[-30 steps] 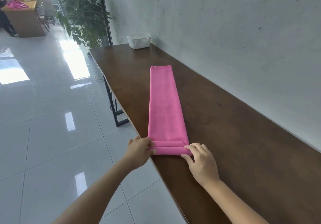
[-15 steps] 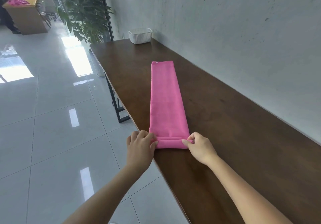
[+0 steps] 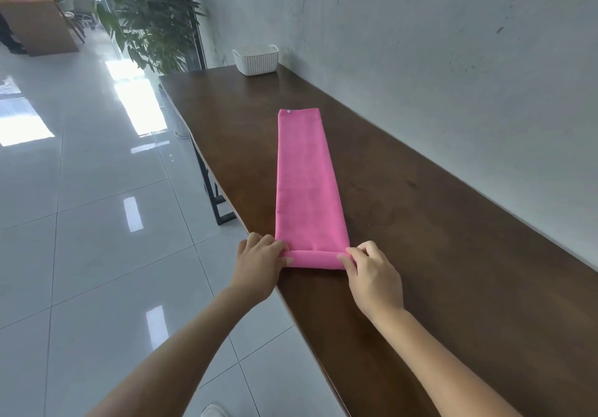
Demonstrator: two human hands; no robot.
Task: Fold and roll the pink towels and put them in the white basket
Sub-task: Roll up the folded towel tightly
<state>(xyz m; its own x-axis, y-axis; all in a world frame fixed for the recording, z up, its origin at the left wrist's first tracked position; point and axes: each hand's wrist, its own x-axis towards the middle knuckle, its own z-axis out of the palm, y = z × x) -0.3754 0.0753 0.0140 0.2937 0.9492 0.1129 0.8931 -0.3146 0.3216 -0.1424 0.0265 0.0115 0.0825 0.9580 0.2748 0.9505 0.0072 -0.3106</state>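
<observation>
Your left hand (image 3: 259,264) and right hand (image 3: 372,274) both pinch the towel's (image 3: 307,183) rolled near end on the table (image 3: 453,255); basket (image 3: 256,59) sits far off.

The long pink cloth towel (image 3: 307,183) looked soft and matt, with a fine, even weave and no sheen. The dark brown wooden table (image 3: 420,255) beneath it had a smooth, faintly satin top. The small white ribbed plastic basket (image 3: 256,60) appeared slightly glossy. The pale floor tiles (image 3: 97,222) were highly polished and mirror-like, while the grey plaster wall (image 3: 420,44) was matt and rough.
</observation>
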